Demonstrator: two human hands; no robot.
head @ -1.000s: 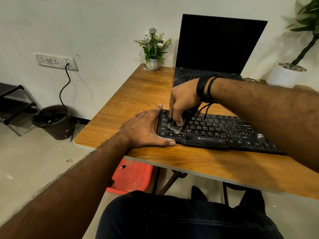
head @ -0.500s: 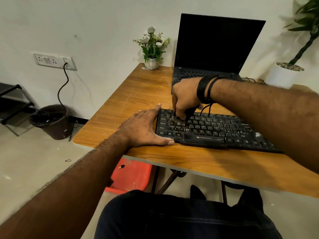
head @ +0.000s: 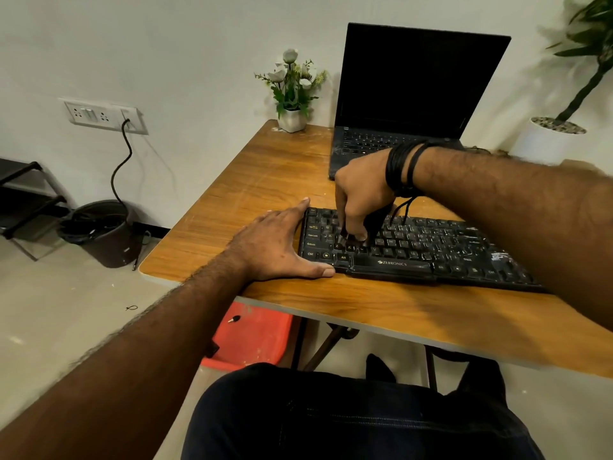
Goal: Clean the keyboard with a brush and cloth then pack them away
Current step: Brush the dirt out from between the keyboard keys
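Observation:
A black dusty keyboard (head: 431,250) lies on the wooden table (head: 265,180), near its front edge. My right hand (head: 361,194) grips a small dark brush (head: 373,224) and holds it down on the keys at the keyboard's left part; the bristles are blurred and mostly hidden under my fingers. My left hand (head: 278,247) lies flat on the table against the keyboard's left end, fingers straight, thumb along its front edge. No cloth is in view.
An open black laptop (head: 414,94) stands behind the keyboard. A small white flower pot (head: 292,117) sits at the table's back left corner, a large potted plant (head: 550,137) at the right. A dark bin (head: 99,230) and a red stool (head: 252,333) are on the floor.
My right hand has moved the brush back and slightly right across the keyboard's left keys, away from the front row. My left hand has stayed in place.

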